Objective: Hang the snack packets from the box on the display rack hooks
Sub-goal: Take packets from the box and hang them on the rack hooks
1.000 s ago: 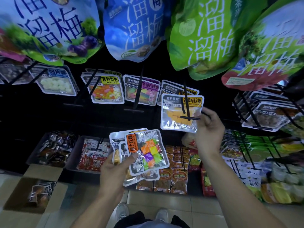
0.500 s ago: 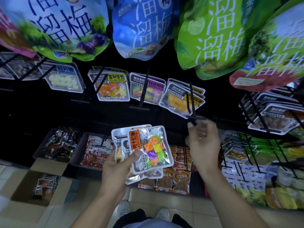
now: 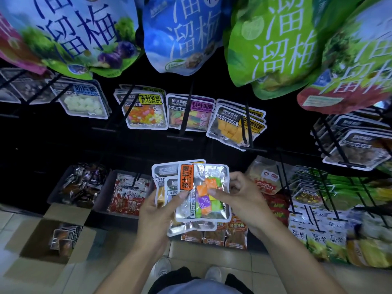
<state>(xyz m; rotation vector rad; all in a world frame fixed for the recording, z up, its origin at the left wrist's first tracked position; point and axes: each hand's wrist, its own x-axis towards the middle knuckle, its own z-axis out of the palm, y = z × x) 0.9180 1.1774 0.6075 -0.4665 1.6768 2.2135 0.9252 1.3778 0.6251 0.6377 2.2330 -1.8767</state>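
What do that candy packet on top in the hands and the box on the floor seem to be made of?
The top candy packet, held by the left hand and pinched by the right hand, looks like glossy silver foil-plastic film: it glints, crinkles, and shows the coloured sweets through a clear window. The box looks like plain matt brown cardboard, with open flaps.

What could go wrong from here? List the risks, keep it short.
1. The left hand holds a fanned stack of packets; as the right hand pulls the top candy packet away, the loose ones beneath may slip and fall.
2. No hook in the middle row looks free, so forcing it onto the full mango packet hook could knock packets off.
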